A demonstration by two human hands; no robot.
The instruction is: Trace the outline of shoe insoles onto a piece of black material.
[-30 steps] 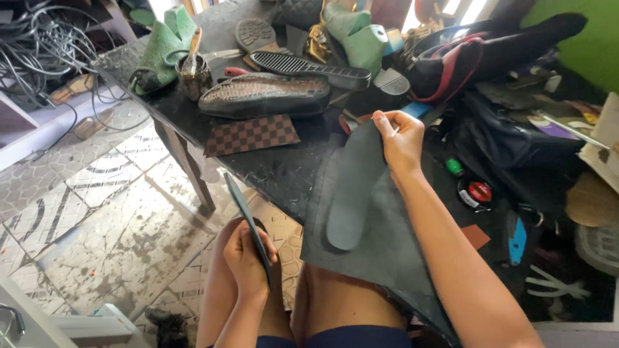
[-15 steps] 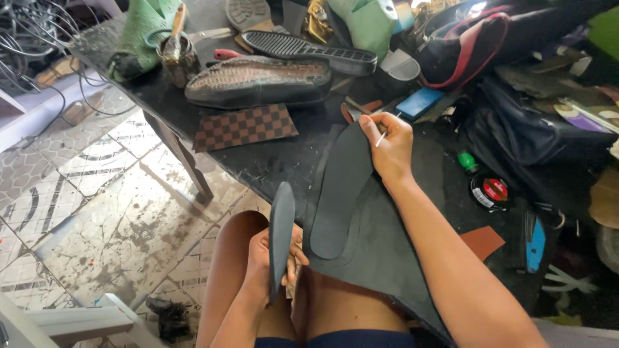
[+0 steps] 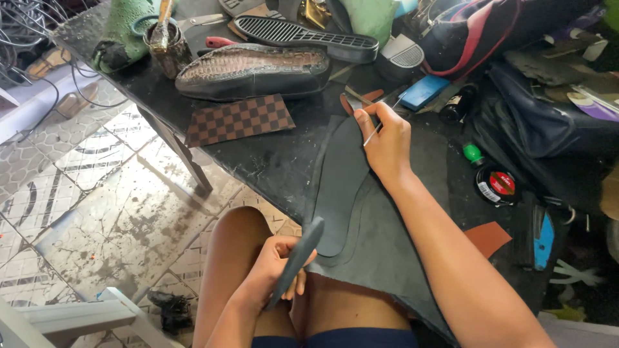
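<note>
My right hand (image 3: 385, 143) pinches a thin silver marking tool (image 3: 380, 125) at the top edge of a dark insole-shaped pattern (image 3: 340, 187). The pattern lies flat on a dark grey sheet (image 3: 387, 251) that drapes off the black table (image 3: 271, 154) onto my lap. My left hand (image 3: 274, 267) rests over my knee and grips a second dark sole piece (image 3: 298, 258), held on edge and tilted up to the right.
A brown textured shoe (image 3: 251, 69) and a checkered swatch (image 3: 238, 119) lie at the table's left. A black ribbed sole (image 3: 303, 35), a glue pot with a brush (image 3: 164, 45), a blue block (image 3: 422, 92), a round tin (image 3: 495, 185) and bags crowd the back and right. Tiled floor lies left.
The view has tilted down and closer. My left hand has shifted the second sole piece from upright to a slant. My right hand stays at the pattern's top edge.
</note>
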